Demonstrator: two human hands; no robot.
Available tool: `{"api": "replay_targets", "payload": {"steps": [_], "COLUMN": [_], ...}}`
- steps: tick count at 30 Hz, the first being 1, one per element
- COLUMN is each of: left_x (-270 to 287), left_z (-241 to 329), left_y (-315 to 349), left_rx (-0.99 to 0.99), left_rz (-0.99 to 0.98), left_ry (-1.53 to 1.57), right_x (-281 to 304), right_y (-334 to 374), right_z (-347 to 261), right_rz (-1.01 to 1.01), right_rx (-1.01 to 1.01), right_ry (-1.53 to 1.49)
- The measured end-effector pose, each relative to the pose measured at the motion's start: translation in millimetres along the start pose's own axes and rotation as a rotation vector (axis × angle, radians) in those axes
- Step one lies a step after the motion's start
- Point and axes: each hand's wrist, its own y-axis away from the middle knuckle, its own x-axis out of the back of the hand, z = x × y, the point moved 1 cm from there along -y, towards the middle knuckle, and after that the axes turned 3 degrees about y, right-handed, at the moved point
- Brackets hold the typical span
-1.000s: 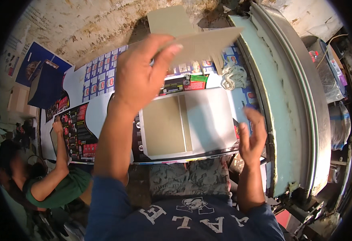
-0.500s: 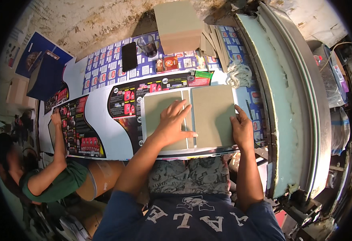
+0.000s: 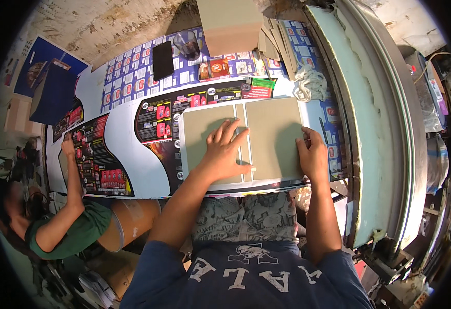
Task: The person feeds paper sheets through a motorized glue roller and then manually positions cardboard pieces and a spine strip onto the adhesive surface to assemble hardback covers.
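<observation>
Two grey-green cardboard panels lie flat side by side on a white sheet: the left panel (image 3: pixel 197 136) and the right panel (image 3: pixel 276 136). Between them runs a narrow cardboard strip (image 3: pixel 244 149), with thin white gaps on both sides. My left hand (image 3: pixel 226 154) rests open across the left panel and the strip, fingers spread, its thumb reaching the right panel's near left part. At the right panel's outer edge is my right hand (image 3: pixel 314 154), thumb and forefinger apart and touching that edge. Its other fingers are curled and partly hidden.
Behind are a dark phone (image 3: pixel 163 60), a glass (image 3: pixel 187 46), a stack of boards (image 3: pixel 230 26) and a bundle of white cloth strips (image 3: pixel 310 83). A green metal machine (image 3: pixel 362 123) borders the right. Another person's hand (image 3: pixel 68 146) touches printed sheets at left.
The right panel has shifted left and straightened against the strip, narrowing the gap. My right hand has moved with its edge; my left hand remains spread on the boards.
</observation>
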Motion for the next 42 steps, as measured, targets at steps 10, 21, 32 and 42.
{"api": "replay_targets", "payload": {"steps": [10,21,32,42], "left_x": [2.8,3.4,2.6,0.7], "left_z": [1.2,1.8,0.1,2.3], "left_y": [-2.9,-3.3,-4.0,-2.7], "left_rx": [0.033,0.035,0.015,0.006], "left_rz": [-0.043,-0.047,-0.04,-0.013], "left_ry": [0.008,0.013,0.006,0.001], "right_x": [2.8,2.3,4.9,9.3], "right_y": [-8.2,-11.2,-16.3,-27.9], "right_z": [3.3,10.6,7.7,0.7], "right_rz": [-0.004,-0.005,-0.016,-0.117], "right_rx": [0.075,0.075,0.052,-0.055], "right_ry": [0.149,0.089,0.124,0.28]}}
